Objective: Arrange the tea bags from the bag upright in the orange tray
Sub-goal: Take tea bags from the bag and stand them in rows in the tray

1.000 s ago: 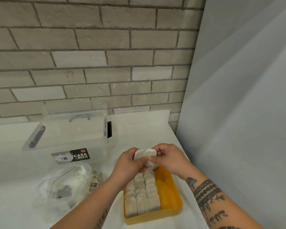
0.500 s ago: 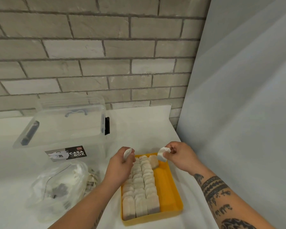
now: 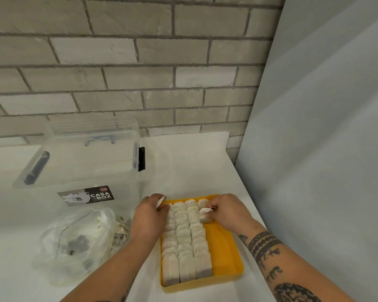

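Half a second ago both tea bags were held above the orange tray (image 3: 224, 253); now the right hand (image 3: 226, 211) pinches one tea bag (image 3: 204, 215) down at the start of a fourth column, beside the three upright rows (image 3: 187, 243). The left hand (image 3: 147, 216) grips another at the tray's far-left corner. The plastic bag (image 3: 79, 240) left of the tray looks to hold more, so filling goes on.

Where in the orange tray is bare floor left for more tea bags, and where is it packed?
Free: the strip of orange tray floor between the rows of tea bags and the tray's right wall, nearer than the right hand. Packed: the three rows against the left wall. The left hand crowds the far left corner.
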